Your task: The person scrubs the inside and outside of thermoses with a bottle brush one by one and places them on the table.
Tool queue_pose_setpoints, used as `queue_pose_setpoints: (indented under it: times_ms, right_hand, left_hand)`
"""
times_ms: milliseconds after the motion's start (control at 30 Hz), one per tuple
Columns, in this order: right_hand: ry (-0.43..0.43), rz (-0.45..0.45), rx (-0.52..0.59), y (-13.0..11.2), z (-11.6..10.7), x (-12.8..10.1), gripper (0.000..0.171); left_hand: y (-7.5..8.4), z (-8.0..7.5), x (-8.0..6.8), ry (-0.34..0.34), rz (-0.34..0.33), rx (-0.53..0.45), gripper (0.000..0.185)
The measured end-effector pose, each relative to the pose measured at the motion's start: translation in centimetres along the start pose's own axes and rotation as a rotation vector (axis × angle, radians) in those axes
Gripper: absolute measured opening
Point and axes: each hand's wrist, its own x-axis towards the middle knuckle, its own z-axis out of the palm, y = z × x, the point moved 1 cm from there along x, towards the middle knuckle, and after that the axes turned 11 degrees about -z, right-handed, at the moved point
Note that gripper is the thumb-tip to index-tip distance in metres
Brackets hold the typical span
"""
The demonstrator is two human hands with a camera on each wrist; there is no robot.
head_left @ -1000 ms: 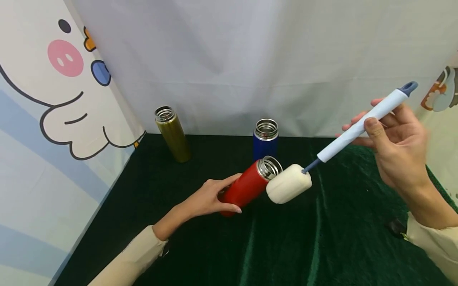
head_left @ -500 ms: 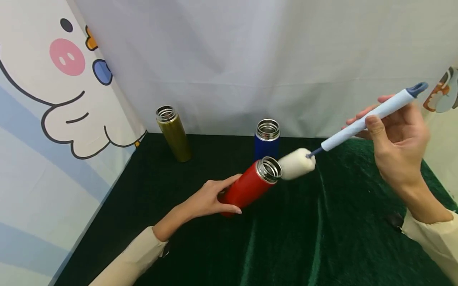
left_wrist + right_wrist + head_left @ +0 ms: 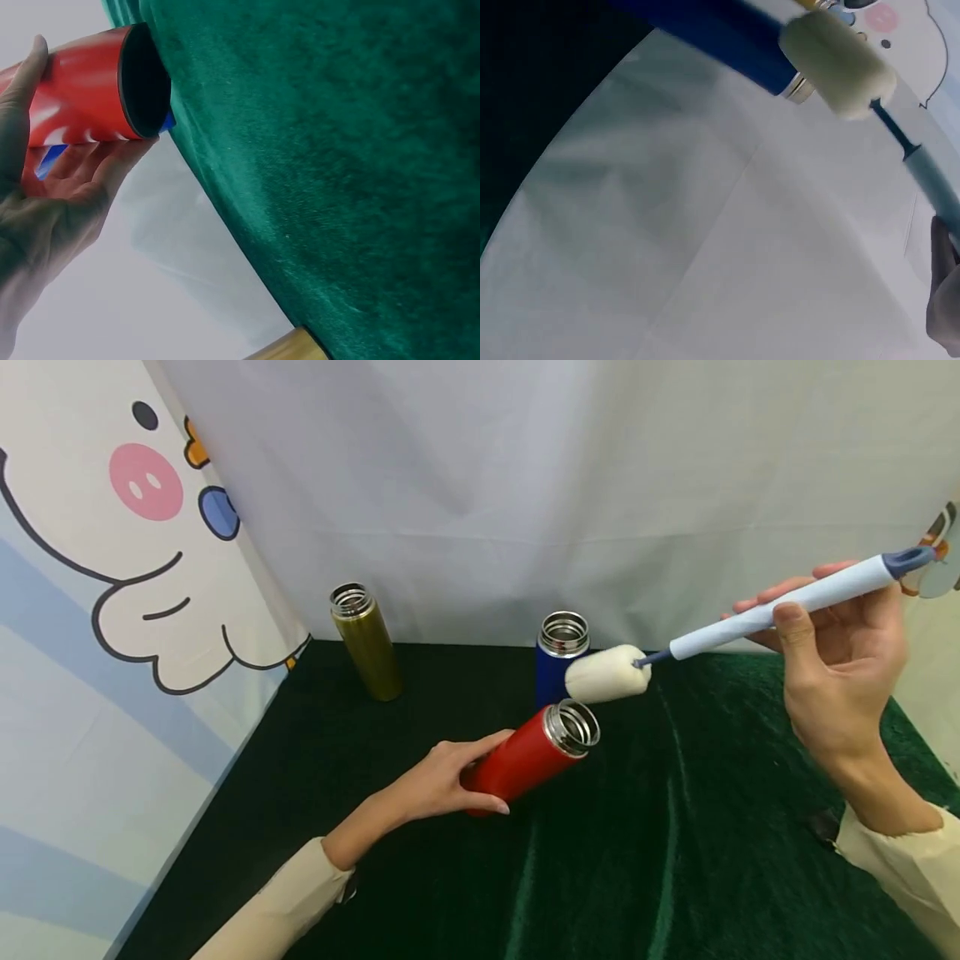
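Observation:
My left hand (image 3: pixel 442 781) grips a red flask (image 3: pixel 528 758) near its base, tilting it so the open steel mouth (image 3: pixel 572 727) points up and right; in the left wrist view the red flask (image 3: pixel 90 94) lies against my fingers (image 3: pixel 75 180). My right hand (image 3: pixel 832 647) holds a bottle brush by its pale blue handle (image 3: pixel 795 602). The white sponge head (image 3: pixel 606 674) hovers just above the flask's mouth, apart from it, and shows again as the sponge head (image 3: pixel 838 64) in the right wrist view.
A blue flask (image 3: pixel 558 656) stands open behind the sponge, and an olive flask (image 3: pixel 365 643) stands at the back left. Dark green velvet (image 3: pixel 675 860) covers the table. A white curtain hangs behind, a cartoon panel (image 3: pixel 112 568) at the left.
My right hand has lifted and levelled the brush, so the sponge rose from beside the flask's mouth to above it. The red flask has tipped slightly lower.

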Motion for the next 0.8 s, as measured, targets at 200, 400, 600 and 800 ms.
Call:
queue_pose_setpoints:
  times_ms: [200,400,600,800]
  right_hand:
    - [-0.048,0.067,0.061,-0.4,-0.8,0.2,0.028]
    - [0.048,0.165,0.229,0.0,-0.1,-0.2,0.028]
    - [0.152,0.124,0.224,0.8,-0.1,-1.5,0.031]
    - [0.199,0.141,0.123,1.1,-1.2,-1.9,0.028]
  left_hand:
    - [-0.2,0.0,-0.2,0.039,-0.013,-0.025,0.088]
    - [0.0,0.0,0.0,0.026,0.016,-0.014,0.088]
    - [-0.4,0.4,-0.5,0.043,0.031,-0.060,0.087]
    - [-1.1,0.8,-0.9,0.102,0.039,-0.190,0.086]
